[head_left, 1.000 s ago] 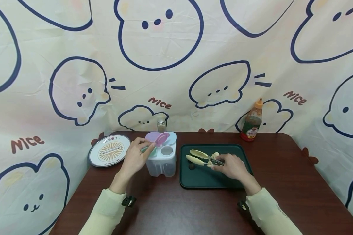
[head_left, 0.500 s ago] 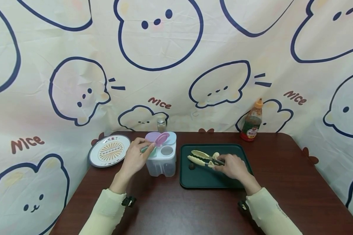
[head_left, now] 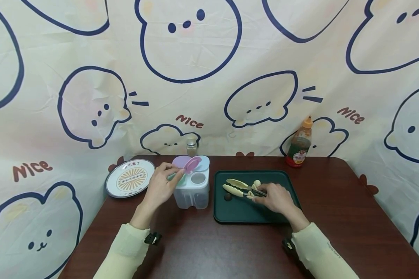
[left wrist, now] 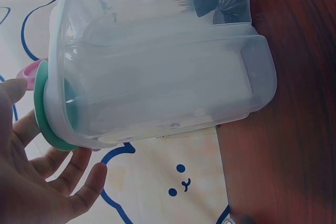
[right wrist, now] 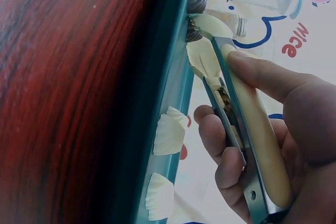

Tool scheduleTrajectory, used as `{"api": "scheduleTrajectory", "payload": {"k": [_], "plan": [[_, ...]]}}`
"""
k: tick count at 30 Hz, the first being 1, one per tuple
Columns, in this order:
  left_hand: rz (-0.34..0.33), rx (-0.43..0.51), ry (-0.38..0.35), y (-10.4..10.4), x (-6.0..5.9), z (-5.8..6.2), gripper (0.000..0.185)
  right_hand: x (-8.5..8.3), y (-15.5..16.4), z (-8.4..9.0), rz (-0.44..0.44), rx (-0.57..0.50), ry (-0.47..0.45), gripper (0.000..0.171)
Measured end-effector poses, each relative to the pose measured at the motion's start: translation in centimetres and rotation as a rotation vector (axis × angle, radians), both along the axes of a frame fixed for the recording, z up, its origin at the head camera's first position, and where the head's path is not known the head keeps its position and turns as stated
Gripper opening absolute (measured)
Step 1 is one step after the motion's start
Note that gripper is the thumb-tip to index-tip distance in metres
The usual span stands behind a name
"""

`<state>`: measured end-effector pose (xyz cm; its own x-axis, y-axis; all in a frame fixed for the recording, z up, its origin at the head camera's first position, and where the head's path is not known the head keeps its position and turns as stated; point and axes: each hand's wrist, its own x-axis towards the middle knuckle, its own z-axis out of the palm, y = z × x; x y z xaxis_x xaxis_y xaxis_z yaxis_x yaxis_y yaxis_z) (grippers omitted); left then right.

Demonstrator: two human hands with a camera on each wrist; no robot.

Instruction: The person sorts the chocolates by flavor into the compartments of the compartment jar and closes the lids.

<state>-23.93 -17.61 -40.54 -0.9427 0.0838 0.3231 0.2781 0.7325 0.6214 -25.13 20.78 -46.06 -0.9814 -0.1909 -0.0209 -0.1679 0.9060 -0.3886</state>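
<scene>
Gripping cream-handled metal tongs (head_left: pixel 241 187) in my right hand (head_left: pixel 274 197), I'm nearing the small dark shell (head_left: pixel 227 197) on the green tray (head_left: pixel 251 215). My left hand (left wrist: pixel 31 182), fingers relaxed, is steadying the clear plastic seasoning box (left wrist: pixel 157 72). Tong tips (right wrist: pixel 202 30) are closing; I should squeeze gently.

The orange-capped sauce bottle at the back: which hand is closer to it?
Right. The right hand holds tongs over the green tray, in front of the sauce bottle. The left hand is across the table at the clear container.
</scene>
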Motion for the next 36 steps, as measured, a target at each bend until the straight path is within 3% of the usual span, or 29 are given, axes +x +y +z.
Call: {"api": "scheduleTrajectory", "payload": {"k": [17,36], "plan": [[0.001,0.003,0.0,0.0,0.0,0.0,0.049,0.1,0.8,1.2,0.01,-0.125,-0.005,0.05],[0.019,-0.004,-0.009,0.1,0.0,0.0,0.051,1.7,-0.1,4.8,0.041,-0.281,-0.006,0.051]]}}
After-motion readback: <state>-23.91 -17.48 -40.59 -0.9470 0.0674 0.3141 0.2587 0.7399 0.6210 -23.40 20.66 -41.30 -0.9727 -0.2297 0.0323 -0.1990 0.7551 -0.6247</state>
